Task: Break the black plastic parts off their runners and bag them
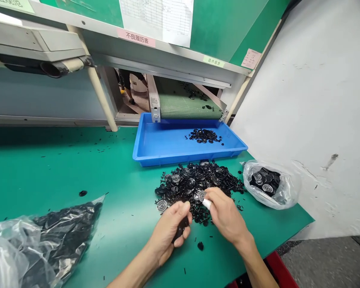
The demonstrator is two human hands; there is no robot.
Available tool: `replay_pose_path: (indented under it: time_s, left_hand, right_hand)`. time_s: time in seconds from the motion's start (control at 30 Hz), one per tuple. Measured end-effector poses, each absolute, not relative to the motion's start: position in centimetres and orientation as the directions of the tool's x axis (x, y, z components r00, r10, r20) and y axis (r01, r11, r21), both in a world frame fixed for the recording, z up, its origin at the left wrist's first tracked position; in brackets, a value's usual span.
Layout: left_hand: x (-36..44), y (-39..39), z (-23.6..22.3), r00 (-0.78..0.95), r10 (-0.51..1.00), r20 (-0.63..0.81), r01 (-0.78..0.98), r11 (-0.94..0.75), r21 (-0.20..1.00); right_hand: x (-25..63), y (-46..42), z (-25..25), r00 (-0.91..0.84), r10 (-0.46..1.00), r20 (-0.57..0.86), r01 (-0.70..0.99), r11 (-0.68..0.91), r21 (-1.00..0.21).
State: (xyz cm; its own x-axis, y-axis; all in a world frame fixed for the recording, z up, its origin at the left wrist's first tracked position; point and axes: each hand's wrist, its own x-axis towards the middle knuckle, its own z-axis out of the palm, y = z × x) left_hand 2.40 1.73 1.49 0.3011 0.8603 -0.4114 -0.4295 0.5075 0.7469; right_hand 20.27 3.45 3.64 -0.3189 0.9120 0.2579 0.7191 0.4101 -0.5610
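On the green table (pixel 120 172) at near left, a clear plastic bag (pixel 15 244) of black parts (pixel 69 224). Farther right, the left hand (pixel 169 224), fingers curled around dark pieces (pixel 181 230); just beyond, a heap of black discs and pins (pixel 196 180); behind that, a blue tray (pixel 165 140) below a conveyor belt (pixel 180 100). Next, the right hand (pixel 224 212), pinching one ridged disc (pixel 202 195) at the heap. Far right, an open plastic bag (pixel 288 194) of similar discs (pixel 267 181).

Paper sheets (pixel 156 18) hang on a green board (pixel 219 28) above a pink label (pixel 136 37). Part of a person (pixel 127 80) shows beyond a pale pipe (pixel 98 91); a white wall (pixel 318 120) stands at right.
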Motion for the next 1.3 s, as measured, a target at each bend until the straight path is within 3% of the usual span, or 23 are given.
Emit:
replay_pose_path:
  time_s: [0.13,0.27,0.33,0.53,0.8,0.9,1.03,1.2,1.3]
  left_hand:
    - [3.5,1.3,1.0,0.34,0.863,-0.374,-0.266,0.47,0.842]
    - [4.0,0.7,0.3,0.323,0.888,-0.326,-0.178,0.395,0.901]
    - [4.3,0.6,0.1,0.315,0.891,-0.327,-0.183,0.395,0.9]
    - [4.4,0.7,0.3,0.278,0.88,-0.384,-0.264,0.455,0.851]
    - [4.2,0.4,0.2,0.326,0.864,-0.385,-0.187,0.458,0.869]
    - [4.3,0.7,0.6,0.319,0.855,-0.41,-0.297,0.5,0.813]
    - [3.6,1.6,0.7,0.205,0.875,-0.439,-0.46,0.482,0.746]
    - [2.8,1.7,1.8,0.241,0.817,-0.524,-0.486,0.569,0.664]
    - [2.9,2.0,2.6,0.113,0.782,-0.613,-0.512,0.575,0.638]
  right_hand:
    - [19.9,1.3,3.7,-0.44,0.872,0.214,0.509,0.439,-0.741]
    - [19.0,0.0,2.6,-0.277,0.949,0.148,0.415,0.257,-0.873]
    - [18.7,-0.4,1.8,-0.207,0.968,0.144,0.419,0.221,-0.881]
    - [17.6,-0.3,0.8,-0.177,0.946,0.27,0.475,0.323,-0.818]
    - [17.3,1.3,0.5,-0.152,0.96,0.236,0.49,0.281,-0.826]
    - [18.5,2.2,1.1,-0.211,0.937,0.277,0.554,0.348,-0.756]
    - [19.4,4.6,2.1,-0.263,0.898,0.352,0.712,0.427,-0.557]
    - [18.7,6.9,3.7,-0.275,0.954,0.119,0.932,0.295,-0.211]
    - [18.7,7.2,3.7,-0.275,0.955,0.116,0.947,0.29,-0.141]
